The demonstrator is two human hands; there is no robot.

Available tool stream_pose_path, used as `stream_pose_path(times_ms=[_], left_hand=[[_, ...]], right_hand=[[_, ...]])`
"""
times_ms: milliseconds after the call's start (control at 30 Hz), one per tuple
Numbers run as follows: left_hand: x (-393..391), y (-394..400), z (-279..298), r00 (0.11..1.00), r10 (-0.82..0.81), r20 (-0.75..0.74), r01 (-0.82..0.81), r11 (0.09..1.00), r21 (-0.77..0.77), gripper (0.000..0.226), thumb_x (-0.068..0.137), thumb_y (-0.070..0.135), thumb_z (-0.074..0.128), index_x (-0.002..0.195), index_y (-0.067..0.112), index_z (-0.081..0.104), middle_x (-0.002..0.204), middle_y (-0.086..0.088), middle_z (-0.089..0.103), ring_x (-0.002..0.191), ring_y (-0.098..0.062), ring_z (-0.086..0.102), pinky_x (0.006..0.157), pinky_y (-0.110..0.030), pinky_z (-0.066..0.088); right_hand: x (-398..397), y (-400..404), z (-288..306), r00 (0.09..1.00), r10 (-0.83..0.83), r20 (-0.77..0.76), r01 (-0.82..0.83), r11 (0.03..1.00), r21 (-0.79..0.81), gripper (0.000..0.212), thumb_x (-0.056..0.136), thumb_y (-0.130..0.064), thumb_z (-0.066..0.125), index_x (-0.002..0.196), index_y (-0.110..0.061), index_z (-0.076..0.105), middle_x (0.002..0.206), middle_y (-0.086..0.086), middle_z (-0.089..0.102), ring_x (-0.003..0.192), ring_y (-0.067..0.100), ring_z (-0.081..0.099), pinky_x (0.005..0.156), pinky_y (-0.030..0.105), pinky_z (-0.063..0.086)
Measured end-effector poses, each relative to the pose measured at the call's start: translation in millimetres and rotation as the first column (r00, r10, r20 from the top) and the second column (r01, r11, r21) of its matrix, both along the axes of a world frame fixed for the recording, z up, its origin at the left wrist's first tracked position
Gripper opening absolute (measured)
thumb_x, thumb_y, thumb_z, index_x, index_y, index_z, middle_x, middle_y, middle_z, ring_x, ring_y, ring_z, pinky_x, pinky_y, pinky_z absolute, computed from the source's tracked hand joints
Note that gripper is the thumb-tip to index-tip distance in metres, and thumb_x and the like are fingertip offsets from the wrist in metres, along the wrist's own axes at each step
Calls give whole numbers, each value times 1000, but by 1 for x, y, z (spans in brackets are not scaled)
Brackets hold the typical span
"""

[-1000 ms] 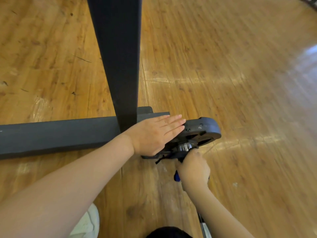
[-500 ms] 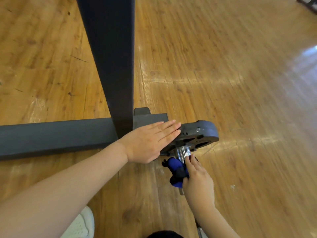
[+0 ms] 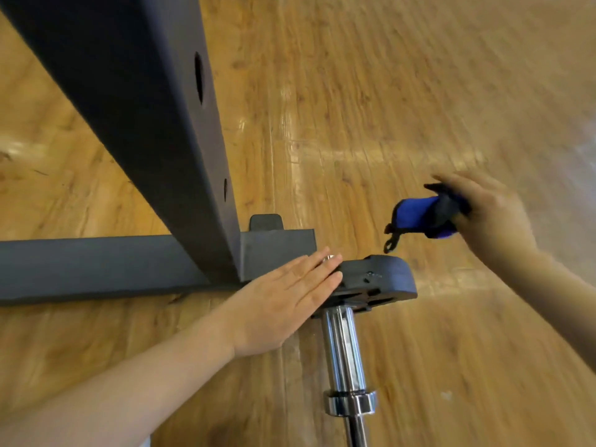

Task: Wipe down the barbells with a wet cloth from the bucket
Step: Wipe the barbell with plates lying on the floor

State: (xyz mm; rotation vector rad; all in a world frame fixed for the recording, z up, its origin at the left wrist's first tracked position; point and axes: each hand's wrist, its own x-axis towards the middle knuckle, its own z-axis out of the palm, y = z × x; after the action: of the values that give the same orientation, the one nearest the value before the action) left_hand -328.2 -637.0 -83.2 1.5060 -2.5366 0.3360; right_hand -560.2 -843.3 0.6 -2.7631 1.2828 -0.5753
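Your right hand [image 3: 490,217] gripped the blue collar [image 3: 419,217] at right of frame, well apart; the chrome sleeve [image 3: 343,350] ran lengthwise toward lower centre, nearer your flat, open left hand [image 3: 283,304] on the plate [image 3: 383,275].

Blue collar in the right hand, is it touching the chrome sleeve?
Apart. The head view shows the blue collar held by the right hand up off the chrome sleeve, with bare floor between them.

A dark grey upright [image 3: 154,124] of a metal rack leans across from eleven o'clock toward the centre, two holes showing on its right face. It meets a grey base beam [image 3: 96,266] running in from nine o'clock, with a small black tab [image 3: 266,221] just behind the joint. Glossy wood floor [image 3: 387,91] spreads everywhere, blurred toward three o'clock.
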Motion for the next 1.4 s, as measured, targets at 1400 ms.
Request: stream_pose_path(times_ms=[1400], left_hand=[[19,-11,-19,982,-160,-99,144,977,-159,60,93,6,47,145,5,17,150,-11,21,146,-24,4,119,-39,13]], right_hand=[[77,-27,-38,544,821,-170,-613,528,587,54,65,13,60,106,-19,73,117,-8,66,106,6,60,86,27,52]])
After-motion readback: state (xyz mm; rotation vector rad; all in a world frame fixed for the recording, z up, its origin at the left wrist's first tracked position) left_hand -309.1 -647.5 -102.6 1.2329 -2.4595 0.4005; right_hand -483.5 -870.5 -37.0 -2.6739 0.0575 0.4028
